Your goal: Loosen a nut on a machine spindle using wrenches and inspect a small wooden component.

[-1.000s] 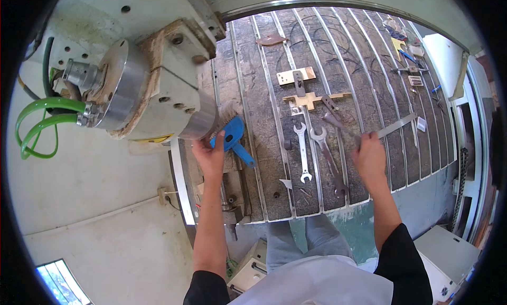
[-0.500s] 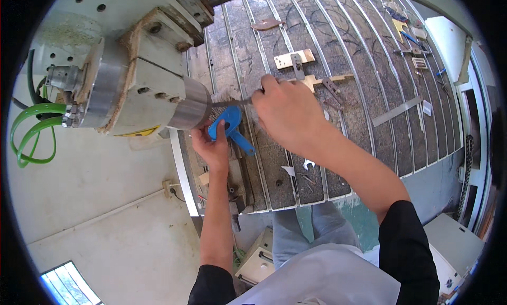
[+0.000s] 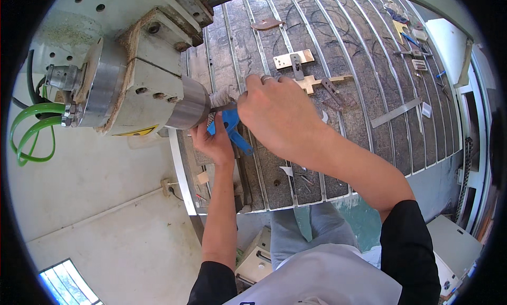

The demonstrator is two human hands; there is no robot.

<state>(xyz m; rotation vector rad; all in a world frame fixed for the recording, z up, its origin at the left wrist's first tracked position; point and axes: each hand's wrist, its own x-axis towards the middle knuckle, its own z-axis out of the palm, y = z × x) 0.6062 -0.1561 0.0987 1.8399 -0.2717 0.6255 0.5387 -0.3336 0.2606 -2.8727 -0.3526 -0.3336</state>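
My left hand [image 3: 213, 142] is closed at the lower side of the round steel spindle nose [image 3: 191, 103], its fingers partly hidden behind it. Pinched in that hand is a blue plastic tool [image 3: 238, 140] with a rounded head and a short handle pointing down to the right; its exact kind is unclear. My right hand [image 3: 268, 107], a ring on one finger, is wrapped round a dark metal bar [image 3: 224, 107]. The bar reaches to the spindle nose, and its gripped end is hidden. My right knuckles overlap the blue tool in view.
Green hoses [image 3: 39, 113] run from the spindle housing [image 3: 145, 75] at left. Two pale workpieces [image 3: 293, 58] and dark clamps [image 3: 297, 67] lie on the slotted machine table [image 3: 364, 88]. A steel ruler [image 3: 396, 112] and small tools are farther right; a wood scrap [image 3: 203, 177] lies near my left forearm.
My right hand has moved left along with the bar, closer to the spindle and my left hand. The blue tool has shifted slightly and is now partly covered.
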